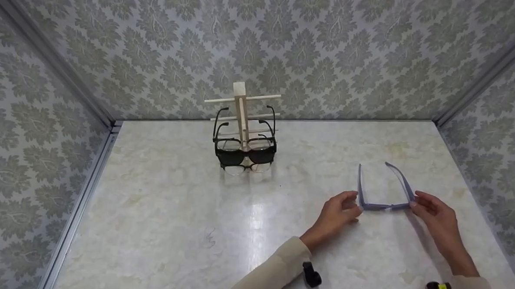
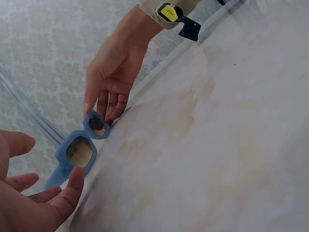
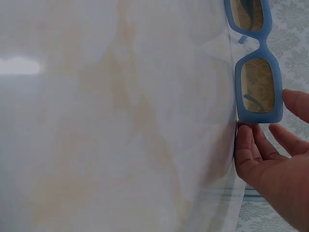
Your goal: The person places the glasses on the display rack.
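Observation:
Blue-framed sunglasses (image 1: 376,206) with brownish-yellow lenses stand on the table at the right in the head view, temples unfolded and pointing away from me. My left hand (image 1: 335,212) is at their left front corner, fingers spread around it; the left wrist view shows that hand (image 2: 41,193) loosely parted beside the frame (image 2: 62,153). At the other end, my right hand (image 1: 442,222) holds the corner by the hinge. Thumb and fingers of that hand (image 3: 275,169) lie at two sides of the frame's outer corner (image 3: 263,117) in the right wrist view.
A wooden display stand (image 1: 240,113) with crossbars rises at the back centre, carrying black-framed glasses (image 1: 229,142), dark sunglasses (image 1: 233,157) and another pair (image 1: 234,170) below. Patterned walls (image 1: 262,45) enclose the marbled table (image 1: 158,227) at the back and both sides.

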Available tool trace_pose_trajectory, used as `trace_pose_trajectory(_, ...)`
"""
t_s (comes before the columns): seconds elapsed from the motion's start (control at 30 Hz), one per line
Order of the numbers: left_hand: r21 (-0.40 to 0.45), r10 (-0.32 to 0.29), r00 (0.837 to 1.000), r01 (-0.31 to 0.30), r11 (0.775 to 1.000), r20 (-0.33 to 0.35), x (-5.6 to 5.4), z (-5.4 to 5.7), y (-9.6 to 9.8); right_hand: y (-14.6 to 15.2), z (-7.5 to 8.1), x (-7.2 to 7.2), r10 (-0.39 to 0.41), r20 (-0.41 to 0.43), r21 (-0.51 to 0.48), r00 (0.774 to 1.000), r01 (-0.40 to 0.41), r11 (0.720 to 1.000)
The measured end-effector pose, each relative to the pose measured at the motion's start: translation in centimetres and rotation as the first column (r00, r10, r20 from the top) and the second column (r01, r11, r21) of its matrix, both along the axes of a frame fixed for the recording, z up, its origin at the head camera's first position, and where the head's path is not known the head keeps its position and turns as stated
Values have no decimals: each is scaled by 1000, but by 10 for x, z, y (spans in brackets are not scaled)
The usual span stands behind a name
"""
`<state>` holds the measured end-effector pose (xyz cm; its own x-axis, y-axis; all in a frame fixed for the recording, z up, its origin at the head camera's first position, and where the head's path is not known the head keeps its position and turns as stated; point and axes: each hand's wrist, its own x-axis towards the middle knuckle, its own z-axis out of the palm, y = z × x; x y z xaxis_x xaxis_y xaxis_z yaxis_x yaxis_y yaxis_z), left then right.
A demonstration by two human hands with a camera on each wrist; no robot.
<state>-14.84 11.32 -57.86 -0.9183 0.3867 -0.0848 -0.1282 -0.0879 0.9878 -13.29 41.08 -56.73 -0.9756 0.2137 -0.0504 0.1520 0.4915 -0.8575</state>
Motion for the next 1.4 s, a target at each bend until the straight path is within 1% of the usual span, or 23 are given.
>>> trace_pose_trajectory(0.23,36,30,997,-33,999,67,0,3,11,0,2,3,-14,22,5,1000,14,1000)
trace_pose_trajectory(0.37,49,46,992,-52,997,115,-1,4,11,-2,2,3,-12,19,-10,1000,12,1000)
trace_pose_trajectory(0.53,92,35,984,-52,994,175,-3,6,8,-3,1,2,-10,-15,-36,1000,10,999)
trace_pose_trajectory(0.67,88,29,981,-47,995,191,-2,7,6,-3,3,5,-8,-29,-43,1000,6,999)
trace_pose_trajectory(0.77,90,34,981,-51,995,189,0,7,4,-4,5,8,2,-29,-29,1000,-3,1000)
trace_pose_trajectory(0.9,97,43,986,-59,994,160,1,8,-1,-7,9,11,14,-26,-30,1000,-15,999)
trace_pose_trajectory(1.0,92,53,989,-66,994,137,1,9,-6,-12,12,12,27,-33,-49,999,-29,998)
trace_pose_trajectory(1.23,70,87,989,-95,993,120,0,14,-20,-26,15,17,79,-102,-76,992,-87,993)
trace_pose_trajectory(1.4,69,112,987,-120,990,111,0,18,-31,-39,18,16,105,-115,-90,988,-115,989)
